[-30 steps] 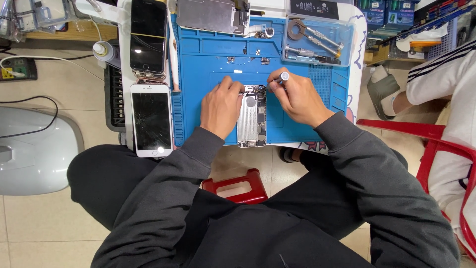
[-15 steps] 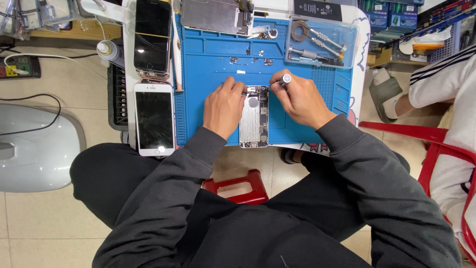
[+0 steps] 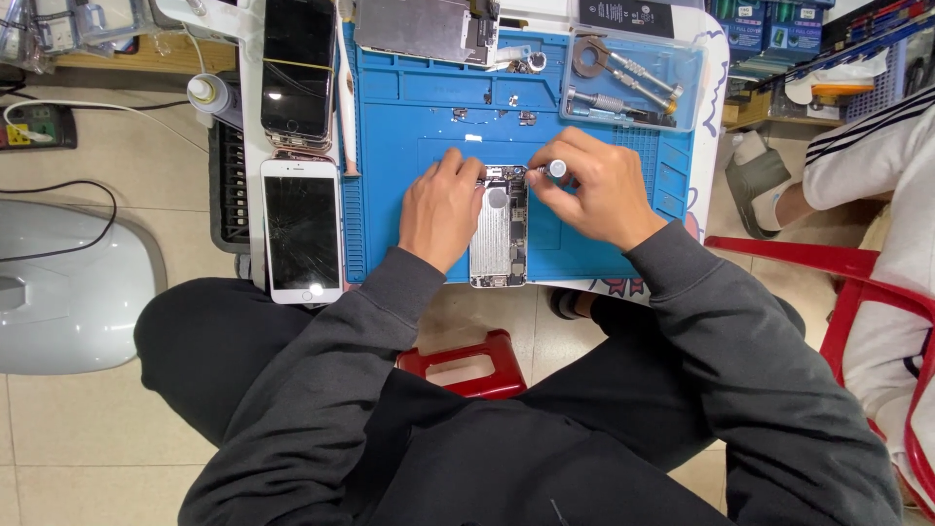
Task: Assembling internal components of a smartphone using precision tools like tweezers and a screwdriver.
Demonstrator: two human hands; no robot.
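Nothing much is shifting: my right hand (image 3: 594,185) is still pinching the small screwdriver (image 3: 547,170) at the opened phone's (image 3: 499,229) top end, while my left hand (image 3: 443,206), fingers curled, is steadying its left edge, long axis pointing toward me.

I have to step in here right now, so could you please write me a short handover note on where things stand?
Left hand: rests on the blue mat, fingers steadying the opened phone.
Right hand: pinches a small screwdriver, tip at the phone's upper end.
Done: phone's screen is off, insides exposed; loose small parts lie on the mat above.
Left: the phone remains open; I cannot tell whether screws are going in or out.
Nearby: cracked white phone at left, tool tray at upper right.
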